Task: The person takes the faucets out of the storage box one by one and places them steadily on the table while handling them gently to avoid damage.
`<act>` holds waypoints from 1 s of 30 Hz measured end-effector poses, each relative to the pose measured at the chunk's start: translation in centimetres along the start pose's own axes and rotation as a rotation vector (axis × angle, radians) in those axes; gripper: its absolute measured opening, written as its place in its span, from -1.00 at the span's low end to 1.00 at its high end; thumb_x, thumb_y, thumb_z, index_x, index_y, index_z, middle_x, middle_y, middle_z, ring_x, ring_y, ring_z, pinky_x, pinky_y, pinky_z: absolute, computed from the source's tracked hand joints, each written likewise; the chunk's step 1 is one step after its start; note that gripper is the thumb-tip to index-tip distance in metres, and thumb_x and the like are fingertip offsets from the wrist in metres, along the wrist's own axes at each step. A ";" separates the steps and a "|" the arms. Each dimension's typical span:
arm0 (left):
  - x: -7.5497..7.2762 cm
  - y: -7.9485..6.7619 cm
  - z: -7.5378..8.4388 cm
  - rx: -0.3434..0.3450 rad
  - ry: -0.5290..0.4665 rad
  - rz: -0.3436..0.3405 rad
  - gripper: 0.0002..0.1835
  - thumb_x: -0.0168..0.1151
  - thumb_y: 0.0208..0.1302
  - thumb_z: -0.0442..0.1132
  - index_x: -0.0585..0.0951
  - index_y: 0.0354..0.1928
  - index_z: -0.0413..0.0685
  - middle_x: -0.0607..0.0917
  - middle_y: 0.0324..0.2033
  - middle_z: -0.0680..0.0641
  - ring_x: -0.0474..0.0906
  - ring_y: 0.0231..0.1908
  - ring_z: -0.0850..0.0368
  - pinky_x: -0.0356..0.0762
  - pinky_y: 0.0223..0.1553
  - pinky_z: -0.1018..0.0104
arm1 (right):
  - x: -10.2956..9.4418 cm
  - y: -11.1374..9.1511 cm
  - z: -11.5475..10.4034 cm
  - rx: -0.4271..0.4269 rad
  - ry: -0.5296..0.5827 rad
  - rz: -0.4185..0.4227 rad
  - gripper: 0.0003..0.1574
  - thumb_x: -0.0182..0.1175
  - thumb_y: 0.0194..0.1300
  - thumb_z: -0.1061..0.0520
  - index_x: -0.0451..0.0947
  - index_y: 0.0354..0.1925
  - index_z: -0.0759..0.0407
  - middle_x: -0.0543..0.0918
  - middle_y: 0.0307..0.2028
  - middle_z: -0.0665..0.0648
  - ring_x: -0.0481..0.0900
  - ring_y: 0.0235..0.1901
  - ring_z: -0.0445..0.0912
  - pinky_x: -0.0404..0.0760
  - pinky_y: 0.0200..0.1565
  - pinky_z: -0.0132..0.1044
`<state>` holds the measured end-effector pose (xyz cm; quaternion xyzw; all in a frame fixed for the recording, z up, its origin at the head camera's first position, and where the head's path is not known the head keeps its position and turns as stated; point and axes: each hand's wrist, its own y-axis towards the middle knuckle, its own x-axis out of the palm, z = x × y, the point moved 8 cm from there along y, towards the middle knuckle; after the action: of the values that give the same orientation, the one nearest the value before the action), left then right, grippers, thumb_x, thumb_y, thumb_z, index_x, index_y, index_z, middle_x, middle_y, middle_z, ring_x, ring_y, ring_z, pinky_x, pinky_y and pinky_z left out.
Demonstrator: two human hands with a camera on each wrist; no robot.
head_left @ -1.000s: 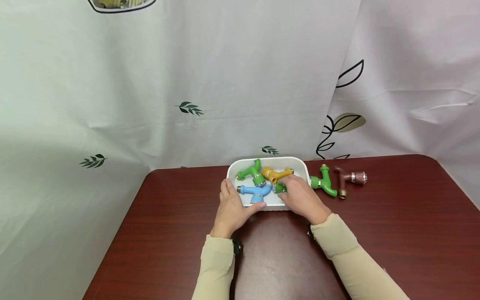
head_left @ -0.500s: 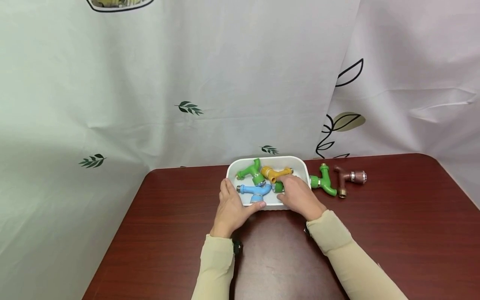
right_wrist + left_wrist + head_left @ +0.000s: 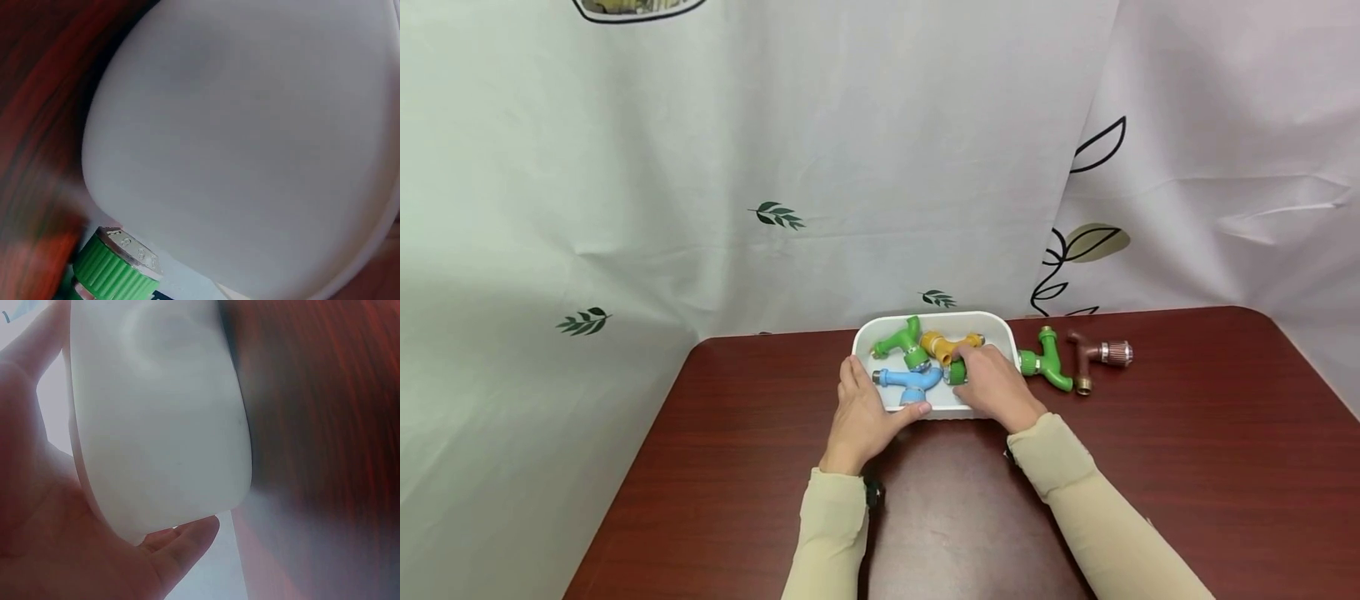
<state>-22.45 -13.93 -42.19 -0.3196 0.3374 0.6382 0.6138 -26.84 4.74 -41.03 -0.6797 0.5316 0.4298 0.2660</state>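
A white plastic tray (image 3: 970,316) stands near the table's back edge with several taps in it. My left hand (image 3: 862,421) grips its front left corner, thumb over the front rim; in the left wrist view the fingers wrap round the tray wall (image 3: 162,431). Inside, at the right, my right hand (image 3: 997,387) pinches a green tap (image 3: 957,372), of which mostly the ribbed knob shows. Left of it lie a blue tap (image 3: 908,379) and another green tap (image 3: 904,340). Behind the fingers is a yellow tap (image 3: 947,345). The tray's outer wall hides my right fingers in the right wrist view.
Just right of the tray a green tap (image 3: 1051,364) lies on the dark red table (image 3: 1210,433), its knob (image 3: 115,267) close to the tray wall. Beside it lies a brown tap (image 3: 1086,358). A white patterned cloth (image 3: 865,167) hangs behind the table.
My right wrist and forearm have swung slightly left, and the fingers have closed in around the green tap's knob. The left hand and the tray have stayed in place.
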 end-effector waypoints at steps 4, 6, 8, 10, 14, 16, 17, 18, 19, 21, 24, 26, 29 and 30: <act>0.0 0.0 0.0 -0.002 -0.004 0.002 0.46 0.48 -0.04 0.37 -0.18 0.53 -0.44 -0.08 0.51 -0.35 0.05 0.42 -0.30 0.39 0.25 -0.08 | 0.1 0.1 -0.1 -0.009 -0.008 -0.009 -0.49 0.40 0.09 0.30 0.61 0.06 0.30 0.68 -0.11 0.28 0.55 -0.02 0.20 0.53 -0.03 0.06; -0.1 0.0 0.1 -0.003 -0.007 0.004 0.46 0.48 -0.04 0.37 -0.18 0.53 -0.42 -0.07 0.51 -0.35 0.06 0.42 -0.30 0.38 0.26 -0.08 | 0.2 0.2 -0.2 -0.021 -0.009 -0.019 -0.50 0.40 0.10 0.31 0.60 0.06 0.30 0.67 -0.11 0.27 0.54 -0.01 0.19 0.52 0.00 0.05; -0.1 0.1 0.0 -0.002 -0.009 0.005 0.46 0.48 -0.04 0.36 -0.18 0.53 -0.43 -0.07 0.51 -0.35 0.06 0.41 -0.29 0.38 0.25 -0.09 | 0.3 0.3 -0.3 -0.026 -0.008 -0.036 -0.51 0.40 0.12 0.31 0.59 0.06 0.29 0.66 -0.11 0.27 0.51 0.01 0.19 0.51 0.03 0.05; 0.0 0.0 0.0 -0.007 -0.012 0.001 0.46 0.48 -0.04 0.36 -0.18 0.53 -0.43 -0.08 0.51 -0.34 0.06 0.41 -0.29 0.38 0.25 -0.09 | 0.4 0.4 -0.3 -0.033 -0.008 -0.059 -0.50 0.37 0.14 0.31 0.57 0.09 0.29 0.65 -0.08 0.27 0.49 0.06 0.18 0.50 0.07 0.05; 0.0 0.0 0.1 -0.010 -0.014 -0.007 0.46 0.47 -0.03 0.37 -0.18 0.53 -0.44 -0.10 0.52 -0.34 0.04 0.43 -0.29 0.37 0.26 -0.09 | 0.7 0.5 -0.6 -0.080 -0.019 -0.076 -0.41 0.35 0.14 0.32 0.56 0.18 0.27 0.65 0.04 0.29 0.47 0.14 0.21 0.43 0.18 0.07; -0.1 0.0 0.1 -0.008 -0.011 -0.008 0.46 0.47 -0.03 0.37 -0.18 0.53 -0.45 -0.11 0.52 -0.35 0.02 0.44 -0.30 0.36 0.27 -0.08 | 0.8 0.5 -0.8 -0.122 -0.030 -0.075 -0.36 0.35 0.13 0.33 0.56 0.22 0.26 0.65 0.10 0.28 0.47 0.16 0.22 0.36 0.26 0.07; 0.0 0.0 0.1 -0.006 -0.011 -0.008 0.46 0.47 -0.02 0.37 -0.18 0.53 -0.46 -0.11 0.52 -0.36 0.02 0.45 -0.30 0.35 0.27 -0.09 | 0.8 0.5 -0.9 -0.141 -0.035 -0.073 -0.35 0.35 0.12 0.34 0.57 0.22 0.25 0.65 0.12 0.26 0.48 0.16 0.22 0.33 0.28 0.07; 0.0 0.0 0.1 -0.005 -0.010 -0.009 0.46 0.46 -0.02 0.37 -0.18 0.53 -0.46 -0.11 0.52 -0.37 0.01 0.45 -0.31 0.35 0.28 -0.09 | 0.8 0.5 -1.0 -0.161 -0.041 -0.073 -0.35 0.35 0.11 0.34 0.58 0.23 0.24 0.65 0.13 0.26 0.49 0.16 0.22 0.30 0.31 0.07; 0.0 -0.1 0.1 -0.003 -0.010 -0.009 0.46 0.46 -0.02 0.37 -0.18 0.52 -0.47 -0.11 0.52 -0.37 0.01 0.46 -0.31 0.35 0.28 -0.09 | 0.9 0.6 -1.1 -0.177 -0.045 -0.074 -0.34 0.35 0.10 0.35 0.59 0.22 0.24 0.65 0.13 0.25 0.50 0.16 0.22 0.27 0.33 0.07; 0.1 -0.1 0.1 -0.001 -0.013 -0.013 0.46 0.46 -0.01 0.37 -0.18 0.52 -0.48 -0.12 0.52 -0.39 0.00 0.46 -0.32 0.34 0.28 -0.09 | 0.8 0.5 -1.2 -0.196 -0.052 -0.070 -0.36 0.33 0.08 0.37 0.62 0.19 0.25 0.66 0.12 0.25 0.51 0.16 0.21 0.25 0.34 0.08; 0.1 -0.1 0.1 0.003 -0.011 -0.011 0.46 0.46 -0.01 0.37 -0.18 0.52 -0.49 -0.12 0.52 -0.39 0.00 0.46 -0.32 0.34 0.28 -0.09 | 0.8 0.6 -1.2 -0.200 -0.040 -0.061 -0.40 0.30 0.07 0.40 0.64 0.15 0.26 0.66 0.10 0.27 0.51 0.17 0.22 0.24 0.35 0.08; 0.1 0.0 0.1 0.004 -0.008 -0.009 0.46 0.46 -0.02 0.37 -0.18 0.52 -0.49 -0.11 0.52 -0.39 0.00 0.46 -0.32 0.34 0.28 -0.09 | 0.8 0.6 -1.2 -0.192 -0.026 -0.044 -0.43 0.28 0.05 0.42 0.65 0.10 0.26 0.67 0.08 0.27 0.51 0.16 0.23 0.27 0.33 0.08; 0.1 0.0 0.1 0.005 -0.006 -0.009 0.46 0.46 -0.02 0.37 -0.17 0.52 -0.50 -0.11 0.52 -0.39 0.01 0.45 -0.31 0.36 0.27 -0.09 | 0.6 0.6 -1.1 -0.169 -0.003 -0.017 -0.50 0.31 0.05 0.40 0.66 0.04 0.27 0.68 0.05 0.26 0.51 0.15 0.23 0.31 0.30 0.06; 0.1 0.0 0.1 0.001 -0.006 -0.011 0.46 0.46 -0.02 0.38 -0.17 0.52 -0.49 -0.12 0.52 -0.38 0.01 0.45 -0.31 0.36 0.27 -0.09 | 0.6 0.7 -1.0 -0.159 0.002 -0.010 -0.52 0.33 0.06 0.39 0.66 0.02 0.26 0.68 0.04 0.25 0.50 0.15 0.22 0.32 0.29 0.06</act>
<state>-22.41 -13.79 -42.21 -0.3193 0.3341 0.6357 0.6183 -27.13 3.40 -40.97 -0.7016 0.4928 0.4686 0.2128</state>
